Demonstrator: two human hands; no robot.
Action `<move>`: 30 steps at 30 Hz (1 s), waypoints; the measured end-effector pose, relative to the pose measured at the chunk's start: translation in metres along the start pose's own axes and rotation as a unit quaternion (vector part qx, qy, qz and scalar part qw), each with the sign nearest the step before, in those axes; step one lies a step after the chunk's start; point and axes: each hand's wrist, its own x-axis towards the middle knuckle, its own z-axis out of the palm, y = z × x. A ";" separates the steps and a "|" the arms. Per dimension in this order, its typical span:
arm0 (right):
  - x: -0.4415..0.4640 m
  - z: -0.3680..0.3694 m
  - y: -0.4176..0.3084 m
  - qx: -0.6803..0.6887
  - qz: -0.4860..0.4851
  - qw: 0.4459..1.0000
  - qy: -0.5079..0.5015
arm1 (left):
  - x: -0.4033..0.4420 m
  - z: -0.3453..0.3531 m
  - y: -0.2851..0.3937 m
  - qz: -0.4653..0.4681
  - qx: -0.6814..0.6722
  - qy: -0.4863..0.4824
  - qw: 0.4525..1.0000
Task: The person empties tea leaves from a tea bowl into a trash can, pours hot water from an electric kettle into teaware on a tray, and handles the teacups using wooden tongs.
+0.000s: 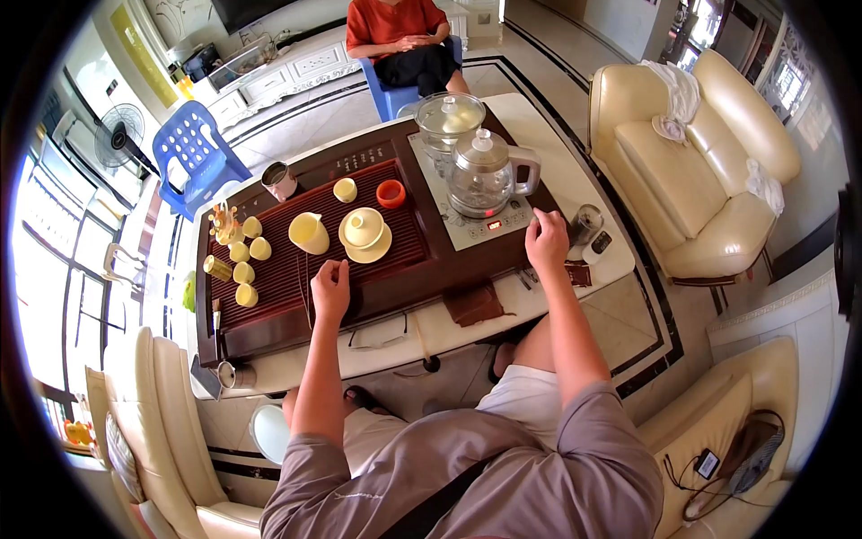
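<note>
My left hand point(330, 289) is closed, resting at the front edge of the dark wooden tea tray point(377, 296); nothing shows in it. Just left of it runs a thin dark cord. Beyond it stand a lidded gaiwan point(363, 228) on its saucer and a pale yellow pitcher point(309, 234). My right hand point(546, 238), its fingers curled in with nothing visible in them, lies by the tray's right end. Close to it is a glass kettle point(485, 175) on a heating plate with a lit red display point(494, 225). Behind the kettle sits a glass pot point(449, 121) holding pale items.
Several small cups point(260, 248) stand at the tray's left, with a red cup point(391, 193) farther back. A glass tumbler point(586, 222) is right of my hand. A brown cloth point(474, 305) and glasses point(377, 340) lie in front. A person point(400, 36) sits opposite.
</note>
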 end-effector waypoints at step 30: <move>-0.003 0.007 0.008 0.068 -0.016 0.997 0.016 | -0.001 0.000 0.000 -0.010 0.018 -0.003 1.000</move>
